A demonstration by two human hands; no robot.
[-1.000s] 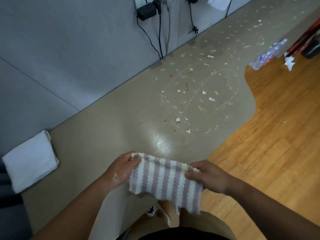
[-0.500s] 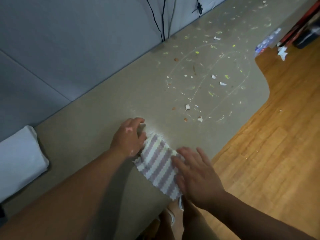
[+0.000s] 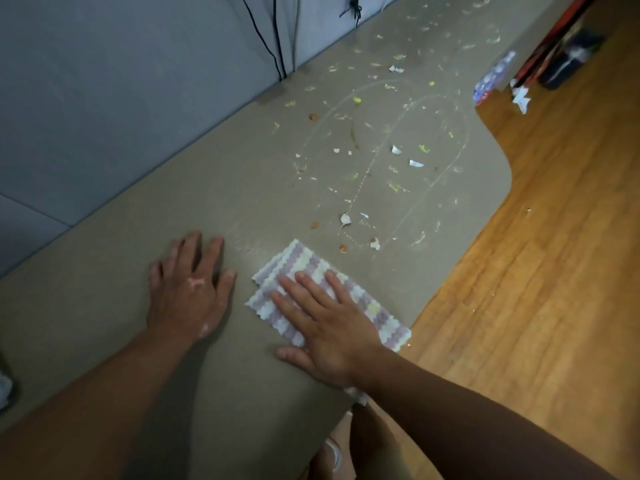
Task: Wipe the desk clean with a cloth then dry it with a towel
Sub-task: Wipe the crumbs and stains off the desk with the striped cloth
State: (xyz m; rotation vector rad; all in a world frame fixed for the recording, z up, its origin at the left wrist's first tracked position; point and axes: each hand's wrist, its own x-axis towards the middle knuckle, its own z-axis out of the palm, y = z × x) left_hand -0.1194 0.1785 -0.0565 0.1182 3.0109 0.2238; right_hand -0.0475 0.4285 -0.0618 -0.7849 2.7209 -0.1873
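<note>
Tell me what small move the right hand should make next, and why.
Probably slide the purple-and-white striped cloth forward under the flat right hand, into the shell bits and crumbs scattered ahead on the grey-brown desk; the left hand rests beside it.

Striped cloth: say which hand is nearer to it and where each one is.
Right. The right hand presses flat on the striped cloth; the left hand rests flat on the desk just to the cloth's left, not touching it.
</note>
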